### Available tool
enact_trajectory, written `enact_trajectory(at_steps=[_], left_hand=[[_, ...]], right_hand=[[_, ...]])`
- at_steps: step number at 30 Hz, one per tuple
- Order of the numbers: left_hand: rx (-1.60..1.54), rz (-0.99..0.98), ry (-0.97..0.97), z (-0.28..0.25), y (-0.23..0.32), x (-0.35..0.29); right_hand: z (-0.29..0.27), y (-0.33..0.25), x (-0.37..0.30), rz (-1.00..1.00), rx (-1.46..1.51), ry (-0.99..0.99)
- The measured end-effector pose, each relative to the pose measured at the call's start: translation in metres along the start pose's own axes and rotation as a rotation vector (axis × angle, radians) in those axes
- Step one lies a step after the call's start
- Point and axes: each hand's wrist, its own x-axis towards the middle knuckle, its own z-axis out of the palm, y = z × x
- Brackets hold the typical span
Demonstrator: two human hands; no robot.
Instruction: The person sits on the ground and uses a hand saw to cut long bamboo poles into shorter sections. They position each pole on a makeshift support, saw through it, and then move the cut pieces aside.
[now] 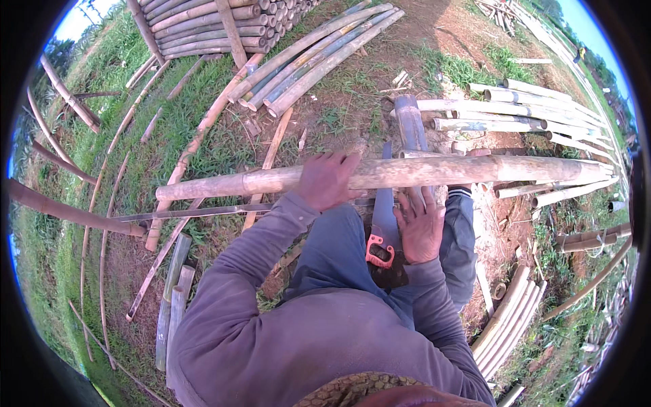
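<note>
A long pale bamboo pole (434, 171) lies crosswise in front of my body. My left hand (327, 180) is closed over the pole left of its middle, fingers over its far side. My right hand (420, 227) is open, fingers spread, its fingertips at the pole's near edge. Just left of that hand is a handsaw (384, 220) with an orange handle (380, 252) toward me; its blade passes beneath the pole, and the tip shows beyond. A thick grey bamboo piece (411, 125) reaches forward under the pole.
Cut bamboo lengths (529, 112) lie in a heap at the right, with more lengths (512, 319) at the lower right. Long poles (319, 57) rest on the ground ahead, near a bamboo stack (210, 30). Thin sticks and short pieces (175, 298) lie on the grass at left.
</note>
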Motion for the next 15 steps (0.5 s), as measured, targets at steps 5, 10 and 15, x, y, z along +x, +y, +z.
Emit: enact_trajectory(at_steps=[5,10,15], left_hand=[[-0.206,-0.063,0.174,-0.027,0.038,-0.025],[0.608,-1.016,0.228,-0.053,-0.093,-0.217],[-0.788,-1.550,0.463,-0.054,-0.140,-0.438]], right_hand=[[-0.004,-0.032,0.046,-0.046,0.153,0.351],[-0.102,-0.107,0.054,-0.206,-0.020,0.530],[-0.133,-0.099,0.073,-0.123,-0.002,0.489]])
